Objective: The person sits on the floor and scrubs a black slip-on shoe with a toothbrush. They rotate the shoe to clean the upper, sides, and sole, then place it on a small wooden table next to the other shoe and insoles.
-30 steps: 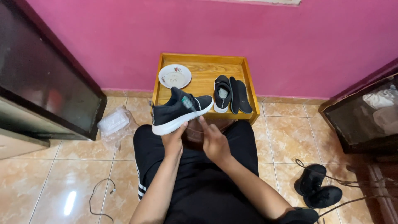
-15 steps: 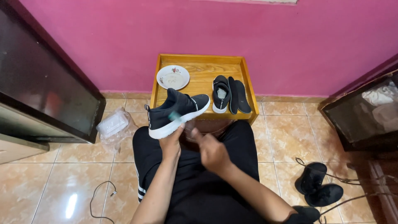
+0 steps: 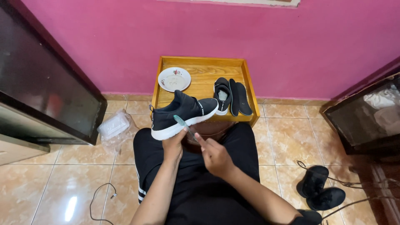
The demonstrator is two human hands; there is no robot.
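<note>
While left hand point(image 3: 171, 146) props black sneaker point(image 3: 183, 114) by white sole, right hand point(image 3: 214, 155) pinches toothbrush point(image 3: 184, 124); underside grip thin, hard scrubbing likely tips shoe loose.

The held shoe point(image 3: 183, 114) is black with a white sole, the toothbrush point(image 3: 183, 123) against it teal and clear, the far tray point(image 3: 204, 71) honey-yellow wood, its plate point(image 3: 174, 79) white with a small floral motif — wall point(image 3: 208, 37) pink, floor tiles point(image 3: 62, 179) mottled beige.
</note>
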